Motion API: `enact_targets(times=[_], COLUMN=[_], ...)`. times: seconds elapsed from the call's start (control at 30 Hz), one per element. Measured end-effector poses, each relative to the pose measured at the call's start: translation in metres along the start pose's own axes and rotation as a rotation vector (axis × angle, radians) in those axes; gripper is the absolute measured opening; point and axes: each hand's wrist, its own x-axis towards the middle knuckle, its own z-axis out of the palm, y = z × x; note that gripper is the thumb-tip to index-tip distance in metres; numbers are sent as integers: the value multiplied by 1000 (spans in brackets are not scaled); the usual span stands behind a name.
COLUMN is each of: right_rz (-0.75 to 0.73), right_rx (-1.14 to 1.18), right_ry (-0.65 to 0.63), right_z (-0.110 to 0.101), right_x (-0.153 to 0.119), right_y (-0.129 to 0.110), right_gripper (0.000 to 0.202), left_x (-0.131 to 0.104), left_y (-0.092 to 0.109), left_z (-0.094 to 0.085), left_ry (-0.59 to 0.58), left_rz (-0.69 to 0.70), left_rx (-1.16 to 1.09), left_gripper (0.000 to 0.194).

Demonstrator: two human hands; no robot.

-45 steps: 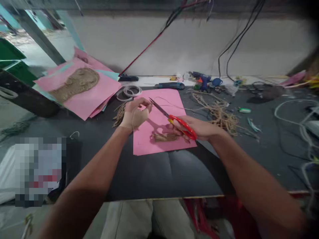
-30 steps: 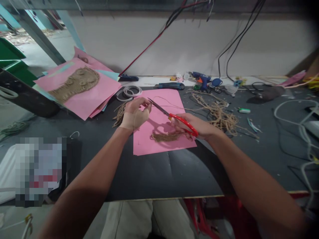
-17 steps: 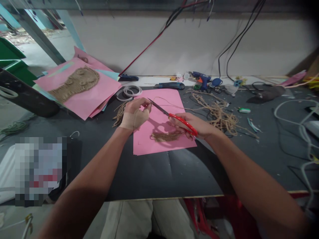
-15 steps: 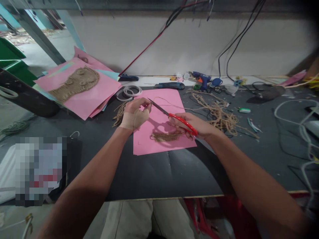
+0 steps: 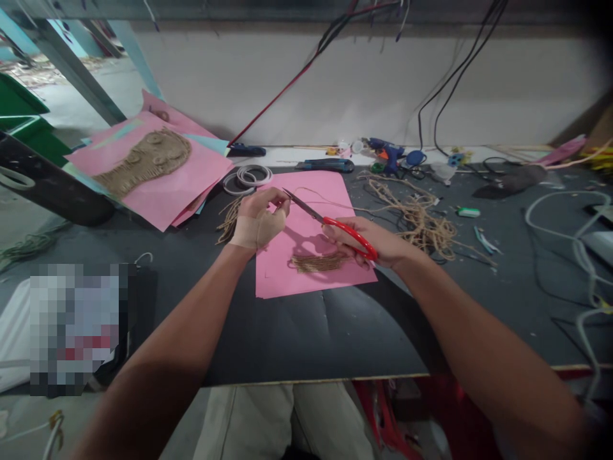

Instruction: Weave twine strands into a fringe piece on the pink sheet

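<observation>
Red-handled scissors (image 5: 352, 235) are in my right hand (image 5: 366, 239), their blades pointing up and left. The blade tips reach the fingertips of my left hand (image 5: 263, 217), which is pinched closed. A thin strand of twine (image 5: 330, 199) runs from near those fingertips toward the right; whatever lies inside the pinch is too small to make out clearly. A beige wrap covers the left wrist and palm. Below both hands lies a pink paper sheet (image 5: 282, 284), with a flat block of twine rows (image 5: 316, 262) on it, partly hidden by my right hand.
A tangled twine pile (image 5: 421, 220) lies to the right, a glue gun (image 5: 387, 153) behind it. Cut twine (image 5: 230, 217) and ring-shaped coils (image 5: 248, 179) sit left of the sheet. Farther left, stacked papers bear a twine shape (image 5: 148, 156). A box cutter (image 5: 328, 165) lies at the back.
Both hands and the scissors stay almost in the same place, with only a very slight shift to the left. The twine block on the paper looks the same.
</observation>
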Motion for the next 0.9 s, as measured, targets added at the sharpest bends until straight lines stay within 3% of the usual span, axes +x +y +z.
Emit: enact_targets(times=[0.5,0.73,0.9], right_rz=[-31,-12,-16], right_rx=[2,-38,-43], right_ry=[-29,14,-44], right_z=[-3,-2,1], right_x=[1,0,-2], right_y=[6,5,2], right_gripper=[40,41,49], left_x=[0,1,1], left_y=[1,1,3], left_z=[-2,-3,-4], left_ry=[7,7,-4], left_rz=[5,9,-8], left_rx=[18,-2,2], left_gripper=[10,10,10])
